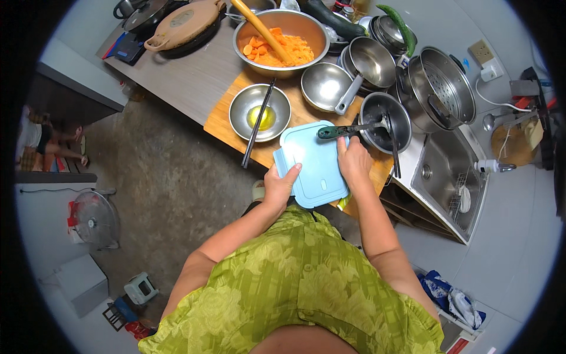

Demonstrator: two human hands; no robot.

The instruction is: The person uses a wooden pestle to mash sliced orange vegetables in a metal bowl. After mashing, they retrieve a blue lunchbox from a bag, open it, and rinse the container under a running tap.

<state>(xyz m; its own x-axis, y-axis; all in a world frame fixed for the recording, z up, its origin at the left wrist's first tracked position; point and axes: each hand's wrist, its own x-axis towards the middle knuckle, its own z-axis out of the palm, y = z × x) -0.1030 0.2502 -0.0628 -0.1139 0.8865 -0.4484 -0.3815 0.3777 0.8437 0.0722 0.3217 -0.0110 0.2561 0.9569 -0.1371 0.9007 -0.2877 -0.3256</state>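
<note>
Light-blue container lid [315,165] is the thing between your hands, and it lies flat at the near edge of the wooden board [227,121] on the table [194,76], partly over the edge toward your body.

Starting at the left, a round beige lidded pan [184,23] sits at the far corner of the table. Nearer to you, a small steel bowl [260,112] holds a little yellow liquid, and a pair of dark chopsticks [257,124] rests across it, the lower ends reaching out over the board. Behind it stands a large steel bowl [280,41] of orange vegetable pieces with a wooden spoon [262,30] leaning in it.

Your left hand [279,186] grips the left edge of the lid, the thumb on top and the fingers curled under it. Your right hand [354,162] lies on the right upper corner of the lid, fingers closed on its edge. Just beyond this hand, a tool with a dark green handle [342,131] rests across the lid's far edge and points into a dark steel bowl [386,123].

Further right you see an empty steel bowl [326,85], a steel pan [371,62], a steamer pot [437,88] with holes, and then the sink [451,171] at the right end.
</note>
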